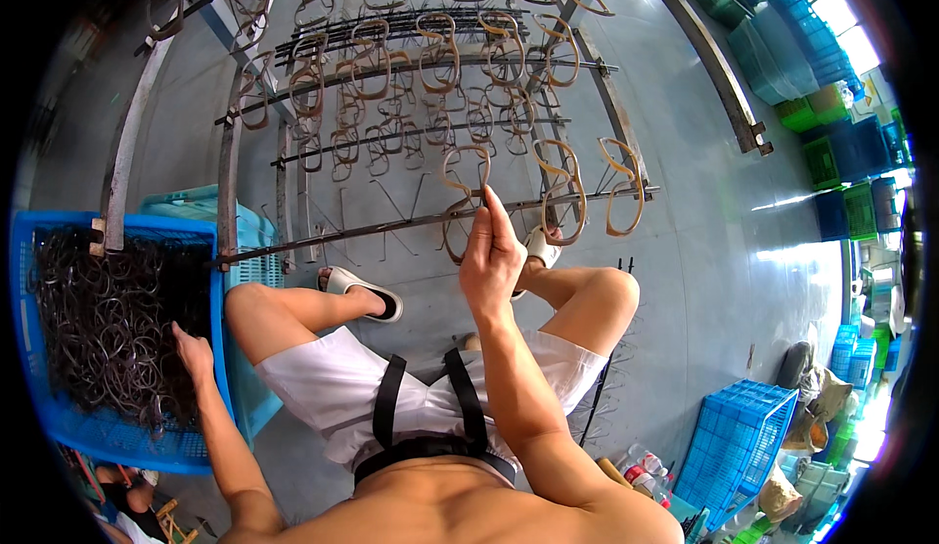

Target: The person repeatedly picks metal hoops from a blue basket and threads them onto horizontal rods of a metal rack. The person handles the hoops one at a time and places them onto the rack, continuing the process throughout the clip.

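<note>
My right hand reaches up to the nearest dark metal rod. Its fingers are pinched on a brown spectacle frame that hangs there. To the right, two more brown spectacle frames hang from the same rod. My left hand is at the right side of a blue crate, among a heap of dark, glossy spectacle frames. Most of its fingers are hidden against the dark heap, so whether they hold a piece is unclear.
Beyond the near rod, a metal rack carries several rows of hanging spectacle frames. A pale teal crate stands beside the blue one. At the right are another blue crate and stacked bins. Another person sits at lower left.
</note>
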A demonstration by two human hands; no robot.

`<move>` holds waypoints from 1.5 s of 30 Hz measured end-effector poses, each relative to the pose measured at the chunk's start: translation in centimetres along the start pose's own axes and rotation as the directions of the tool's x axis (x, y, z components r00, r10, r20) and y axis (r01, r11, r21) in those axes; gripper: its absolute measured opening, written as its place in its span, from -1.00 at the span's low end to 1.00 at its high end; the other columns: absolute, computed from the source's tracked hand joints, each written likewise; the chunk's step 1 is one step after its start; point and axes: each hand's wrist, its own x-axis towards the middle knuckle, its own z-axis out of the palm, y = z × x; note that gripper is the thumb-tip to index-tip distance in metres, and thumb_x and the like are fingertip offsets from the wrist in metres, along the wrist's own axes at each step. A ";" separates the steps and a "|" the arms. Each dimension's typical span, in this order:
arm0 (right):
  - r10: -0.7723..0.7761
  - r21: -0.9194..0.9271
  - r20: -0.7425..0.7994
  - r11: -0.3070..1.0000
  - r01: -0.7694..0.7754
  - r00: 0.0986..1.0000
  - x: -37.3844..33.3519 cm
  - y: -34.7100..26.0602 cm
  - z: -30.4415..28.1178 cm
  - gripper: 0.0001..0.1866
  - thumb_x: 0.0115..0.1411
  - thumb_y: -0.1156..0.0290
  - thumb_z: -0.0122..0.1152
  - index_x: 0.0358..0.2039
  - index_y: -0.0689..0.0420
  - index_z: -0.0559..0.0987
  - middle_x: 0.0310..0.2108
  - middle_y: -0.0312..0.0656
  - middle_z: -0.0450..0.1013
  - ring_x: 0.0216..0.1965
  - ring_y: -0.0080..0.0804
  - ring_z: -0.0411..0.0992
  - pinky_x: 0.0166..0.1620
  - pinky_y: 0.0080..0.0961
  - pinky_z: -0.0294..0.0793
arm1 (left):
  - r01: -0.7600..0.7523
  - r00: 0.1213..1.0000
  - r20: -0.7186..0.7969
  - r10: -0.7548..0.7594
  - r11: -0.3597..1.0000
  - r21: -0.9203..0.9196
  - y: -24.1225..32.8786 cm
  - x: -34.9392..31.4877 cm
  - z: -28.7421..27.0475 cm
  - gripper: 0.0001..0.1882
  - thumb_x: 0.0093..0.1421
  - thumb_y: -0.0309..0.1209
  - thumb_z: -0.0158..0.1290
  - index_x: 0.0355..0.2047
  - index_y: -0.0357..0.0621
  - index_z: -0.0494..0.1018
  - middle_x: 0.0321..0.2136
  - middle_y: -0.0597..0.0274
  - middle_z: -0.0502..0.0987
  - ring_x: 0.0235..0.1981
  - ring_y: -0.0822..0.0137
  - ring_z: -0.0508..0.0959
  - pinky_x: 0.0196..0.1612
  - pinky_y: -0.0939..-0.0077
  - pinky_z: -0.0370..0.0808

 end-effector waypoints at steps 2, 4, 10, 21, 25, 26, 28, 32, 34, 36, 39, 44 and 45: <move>0.042 0.054 0.006 0.998 -0.042 0.999 -0.2 0.2 -0.2 -0.68 0.30 0.47 -0.06 0.04 0.25 0.42 -0.68 -0.51 0.15 -0.66 -0.81 0.06 -0.61 -0.81 0.04 | 0.073 0.978 0.183 -0.097 0.988 0.136 -0.3 0.3 -0.5 -0.42 0.03 -0.53 -0.08 0.12 -0.43 0.17 0.03 -0.33 0.32 0.11 -0.11 0.31 0.18 0.23 0.23; 0.071 0.099 0.011 0.992 -0.072 0.997 -0.1 0.4 -0.5 -0.67 0.30 0.47 -0.06 0.05 0.25 0.41 -0.68 -0.50 0.17 -0.66 -0.81 0.07 -0.61 -0.81 0.05 | 0.064 0.987 0.139 -0.082 0.990 0.124 -0.9 0.7 0.0 -0.50 0.06 -0.51 -0.08 0.05 -0.40 0.24 -0.02 -0.27 0.38 0.04 -0.08 0.37 0.11 0.26 0.28; 0.097 0.107 -0.065 0.990 -0.090 0.993 0.2 0.3 -0.6 -0.71 0.27 0.48 -0.01 0.00 0.23 0.44 -0.67 -0.44 0.21 -0.64 -0.75 0.08 -0.58 -0.78 0.12 | 0.173 0.956 0.276 -0.104 0.955 -0.242 -0.1 0.9 -0.6 -0.74 0.14 -0.37 -0.05 -0.24 -0.32 0.35 -0.34 -0.01 0.46 -0.28 0.16 0.43 -0.14 0.37 0.34; -0.193 -0.214 -0.146 0.964 0.159 0.970 0.4 0.6 -0.1 -0.70 0.26 0.47 -0.01 0.00 0.24 0.45 -0.66 -0.17 0.38 -0.68 -0.53 0.29 -0.56 -0.59 0.33 | -0.053 0.998 -0.065 0.022 0.849 -0.526 2.7 -1.2 -0.6 -0.55 0.22 -0.12 -0.01 -0.16 -0.31 0.28 -0.41 0.13 0.33 -0.35 0.27 0.32 -0.20 0.37 0.30; -0.167 -0.252 -0.113 0.958 0.135 0.979 0.3 0.3 -0.3 -0.70 0.25 0.48 0.00 0.00 0.24 0.45 -0.65 -0.15 0.40 -0.68 -0.53 0.30 -0.57 -0.59 0.33 | -0.014 0.993 0.095 0.070 0.871 -0.491 2.6 -0.8 -0.4 -0.44 0.22 -0.07 -0.04 0.02 -0.32 0.31 -0.17 -0.04 0.47 -0.11 0.15 0.45 -0.01 0.39 0.32; -0.167 -0.257 -0.113 0.957 0.134 0.979 0.2 0.3 -0.3 -0.70 0.25 0.48 0.00 0.00 0.24 0.45 -0.65 -0.14 0.40 -0.68 -0.52 0.30 -0.57 -0.58 0.33 | 0.002 0.992 0.112 0.058 0.881 -0.473 2.6 -0.7 -0.6 -0.43 0.23 -0.04 -0.07 0.02 -0.32 0.33 -0.05 -0.09 0.45 -0.01 0.11 0.43 0.05 0.39 0.30; -0.221 -0.254 -0.138 0.950 0.181 0.966 0.3 0.5 -0.3 -0.70 0.25 0.49 0.01 0.00 0.23 0.45 -0.67 -0.15 0.38 -0.69 -0.53 0.28 -0.58 -0.60 0.32 | 0.004 0.993 0.107 0.054 0.879 -0.477 2.2 -0.6 -0.2 -0.43 0.23 -0.04 -0.08 0.01 -0.33 0.35 -0.07 -0.08 0.46 -0.03 0.11 0.44 0.04 0.39 0.31; -0.259 -0.216 -0.177 0.952 0.219 0.949 0.1 1.6 0.2 -0.69 0.24 0.49 0.01 0.00 0.21 0.45 -0.70 -0.17 0.34 -0.70 -0.54 0.24 -0.59 -0.61 0.29 | -0.014 0.993 0.096 0.065 0.887 -0.462 1.7 0.0 0.2 -0.44 0.23 -0.04 -0.10 -0.04 -0.35 0.38 -0.09 -0.06 0.47 -0.03 0.10 0.44 0.03 0.39 0.31; -0.180 -0.191 -0.157 0.970 0.149 0.971 0.1 1.4 0.2 -0.69 0.25 0.48 0.01 0.01 0.20 0.44 -0.71 -0.18 0.32 -0.71 -0.53 0.23 -0.59 -0.61 0.29 | -0.007 0.993 0.104 0.063 0.881 -0.474 1.9 0.1 0.3 -0.44 0.23 -0.05 -0.10 -0.04 -0.35 0.39 -0.08 -0.07 0.47 -0.02 0.09 0.44 0.05 0.39 0.30; -0.091 -0.175 -0.139 0.982 0.066 0.986 -0.3 0.6 0.2 -0.68 0.24 0.48 0.02 0.02 0.17 0.43 -0.73 -0.15 0.32 -0.73 -0.46 0.23 -0.59 -0.58 0.31 | -0.020 0.993 0.091 0.071 0.881 -0.472 1.6 0.2 0.4 -0.44 0.23 -0.05 -0.10 -0.04 -0.35 0.39 -0.07 -0.08 0.46 -0.02 0.08 0.43 0.06 0.37 0.29; -0.118 -0.159 -0.155 0.983 0.093 0.981 -0.2 0.4 0.3 -0.68 0.24 0.49 0.02 0.02 0.15 0.43 -0.74 -0.13 0.30 -0.74 -0.41 0.23 -0.60 -0.57 0.30 | -0.029 0.994 0.082 0.074 0.892 -0.451 1.7 0.5 0.4 -0.44 0.22 -0.05 -0.11 -0.03 -0.35 0.39 -0.05 -0.09 0.45 0.00 0.05 0.41 0.08 0.35 0.27; -0.147 -0.128 -0.156 0.984 0.127 0.977 -0.1 0.2 0.1 -0.71 0.23 0.49 0.03 -0.02 0.17 0.47 -0.73 -0.20 0.28 -0.72 -0.59 0.18 -0.60 -0.65 0.26 | -0.009 0.992 0.110 0.067 0.890 -0.456 1.1 1.1 0.6 -0.44 0.22 -0.06 -0.12 -0.04 -0.36 0.40 -0.05 -0.08 0.45 0.01 0.07 0.41 0.08 0.36 0.27; -0.155 -0.131 -0.160 0.982 0.135 0.975 0.0 0.2 0.0 -0.71 0.23 0.49 0.03 -0.02 0.17 0.47 -0.73 -0.20 0.29 -0.72 -0.59 0.18 -0.60 -0.65 0.26 | -0.006 0.991 0.113 0.066 0.884 -0.468 1.1 1.2 0.7 -0.45 0.22 -0.07 -0.12 -0.04 -0.36 0.40 -0.05 -0.08 0.45 0.01 0.07 0.41 0.08 0.36 0.27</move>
